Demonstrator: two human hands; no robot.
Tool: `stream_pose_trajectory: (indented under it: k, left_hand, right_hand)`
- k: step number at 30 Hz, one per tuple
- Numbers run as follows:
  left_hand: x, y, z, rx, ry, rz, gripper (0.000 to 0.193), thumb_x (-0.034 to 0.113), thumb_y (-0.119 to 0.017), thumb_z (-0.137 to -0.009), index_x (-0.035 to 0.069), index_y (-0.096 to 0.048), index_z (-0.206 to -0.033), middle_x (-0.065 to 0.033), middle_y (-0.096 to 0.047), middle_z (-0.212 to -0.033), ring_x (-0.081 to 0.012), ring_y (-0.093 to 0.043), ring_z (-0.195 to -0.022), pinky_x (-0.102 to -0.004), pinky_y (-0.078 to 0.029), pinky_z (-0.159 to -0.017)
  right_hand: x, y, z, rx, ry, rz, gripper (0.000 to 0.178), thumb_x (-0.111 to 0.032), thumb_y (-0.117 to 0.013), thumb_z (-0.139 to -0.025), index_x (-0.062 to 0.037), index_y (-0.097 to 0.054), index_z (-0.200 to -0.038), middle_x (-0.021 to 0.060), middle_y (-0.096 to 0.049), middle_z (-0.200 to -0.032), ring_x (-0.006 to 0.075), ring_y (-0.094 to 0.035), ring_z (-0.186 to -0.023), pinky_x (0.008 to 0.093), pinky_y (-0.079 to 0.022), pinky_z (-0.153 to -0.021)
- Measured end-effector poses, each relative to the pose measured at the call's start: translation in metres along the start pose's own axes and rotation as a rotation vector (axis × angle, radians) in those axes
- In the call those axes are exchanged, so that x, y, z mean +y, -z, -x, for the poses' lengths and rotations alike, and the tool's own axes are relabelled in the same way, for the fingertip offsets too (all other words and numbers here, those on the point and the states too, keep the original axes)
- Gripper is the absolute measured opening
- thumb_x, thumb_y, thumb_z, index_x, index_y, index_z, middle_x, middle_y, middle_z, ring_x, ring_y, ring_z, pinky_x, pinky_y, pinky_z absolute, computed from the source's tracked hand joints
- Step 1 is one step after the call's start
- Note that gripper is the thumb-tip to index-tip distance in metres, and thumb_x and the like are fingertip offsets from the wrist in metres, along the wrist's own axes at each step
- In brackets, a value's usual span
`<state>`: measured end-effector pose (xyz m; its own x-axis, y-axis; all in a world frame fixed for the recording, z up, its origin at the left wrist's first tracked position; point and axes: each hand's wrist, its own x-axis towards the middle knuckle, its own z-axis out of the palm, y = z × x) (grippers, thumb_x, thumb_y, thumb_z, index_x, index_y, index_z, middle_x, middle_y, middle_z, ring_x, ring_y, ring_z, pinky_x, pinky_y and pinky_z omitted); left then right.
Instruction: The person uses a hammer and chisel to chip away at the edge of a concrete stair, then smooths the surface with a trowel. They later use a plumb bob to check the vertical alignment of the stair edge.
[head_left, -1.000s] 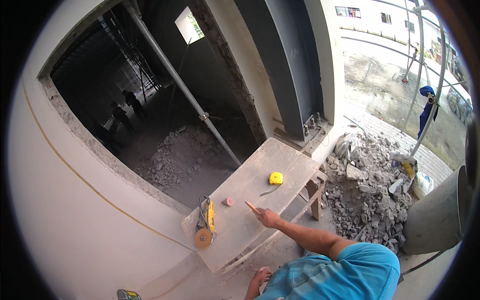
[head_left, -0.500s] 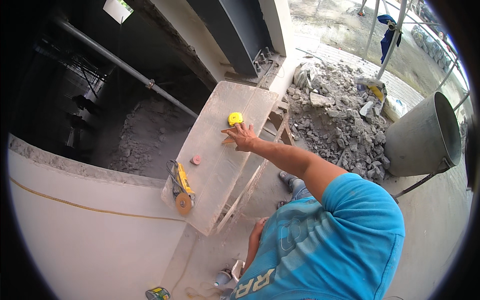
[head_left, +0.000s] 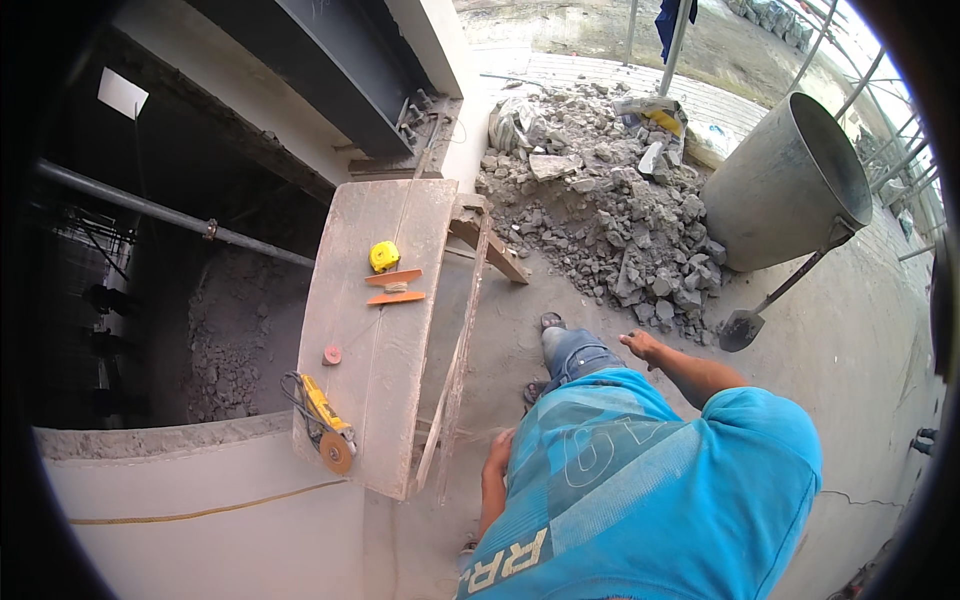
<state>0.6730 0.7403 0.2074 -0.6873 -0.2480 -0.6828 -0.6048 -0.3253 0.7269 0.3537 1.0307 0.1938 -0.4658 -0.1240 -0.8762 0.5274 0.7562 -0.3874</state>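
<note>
My right hand [head_left: 643, 348] is out over the floor beside my jeans, away from the bench, its fingers loosely apart and nothing visible in it. Close to my body hangs my left hand [head_left: 498, 452], its fingers mostly hidden against the blue shirt. On the dusty wooden bench [head_left: 345, 225] to the left lie a yellow tape measure [head_left: 383, 256] and, just below it, an orange string winder [head_left: 393, 297] with pale cord around its middle. Nearer are a small pink roll [head_left: 332, 355] and a yellow angle grinder [head_left: 322, 408] with a brown disc. Neither hand touches these.
Broken concrete rubble [head_left: 610, 215] is heaped beyond the bench. A large grey metal drum [head_left: 765, 190] leans beside it, with a shovel [head_left: 742, 328] against it. A low white wall [head_left: 220, 540] and dark opening lie left; a steel column [head_left: 335, 70] stands behind the bench.
My right hand has let go of the orange string winder, leaving it on the bench, and has swung back right over the floor. My view has turned rightward; the left hand stays by my body.
</note>
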Motion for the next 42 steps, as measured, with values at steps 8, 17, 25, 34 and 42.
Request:
stream_pose_trajectory:
  k: [8,17,25,34,42]
  left_hand:
    - [0.012,-0.001,-0.059,-0.072,0.151,-0.256,0.033,0.021,-0.052,-0.091,0.002,-0.060,-0.116,-0.0111,-0.064,-0.108,-0.0186,-0.059,-0.098,-0.0294,-0.047,-0.082]
    - [0.052,-0.070,-0.138,-0.113,0.275,-0.382,0.032,0.023,-0.056,-0.089,0.006,-0.061,-0.116,-0.0023,-0.059,-0.087,-0.0113,-0.048,-0.069,-0.0287,-0.046,-0.059]
    - [0.122,-0.156,-0.219,0.066,0.025,-1.072,0.052,0.036,-0.059,-0.086,0.006,-0.051,-0.128,-0.0233,-0.047,-0.133,-0.0343,-0.042,-0.127,-0.0386,-0.034,-0.105]
    - [0.168,-0.175,-0.310,-0.170,0.118,-0.972,0.065,0.044,-0.057,-0.084,0.001,-0.046,-0.132,-0.0225,-0.043,-0.136,-0.0322,-0.041,-0.128,-0.0370,-0.032,-0.106]
    - [0.227,-0.155,-0.410,-0.336,0.094,-1.044,0.067,0.048,-0.055,-0.083,-0.002,-0.050,-0.127,-0.0212,-0.047,-0.134,-0.0318,-0.045,-0.125,-0.0368,-0.035,-0.104]
  right_hand:
    - [0.106,-0.040,-0.107,-0.439,0.007,-0.590,0.065,-0.060,-0.037,-0.090,-0.0131,-0.044,-0.135,0.0161,-0.050,-0.132,0.0352,-0.049,-0.119,0.0609,-0.036,-0.096]
    - [0.060,0.074,-0.071,-0.033,-0.034,-0.102,0.058,-0.052,-0.041,-0.092,-0.0053,-0.055,-0.125,0.0216,-0.054,-0.126,0.0341,-0.049,-0.119,0.0475,-0.040,-0.096]
    - [0.008,0.086,-0.141,-0.553,0.445,0.737,0.052,-0.048,-0.047,-0.088,-0.0095,-0.060,-0.120,0.0106,-0.056,-0.127,0.0310,-0.052,-0.116,0.0387,-0.037,-0.101]
    - [0.007,0.148,-0.192,-0.328,0.384,0.981,0.032,-0.024,-0.045,-0.083,-0.0113,-0.068,-0.103,0.0166,-0.064,-0.107,0.0337,-0.061,-0.100,0.0407,-0.048,-0.086]
    - [-0.092,0.200,-0.180,0.237,0.158,0.481,0.029,-0.026,-0.058,-0.075,-0.0030,-0.069,-0.088,0.0224,-0.065,-0.095,0.0368,-0.063,-0.091,0.0400,-0.050,-0.080]
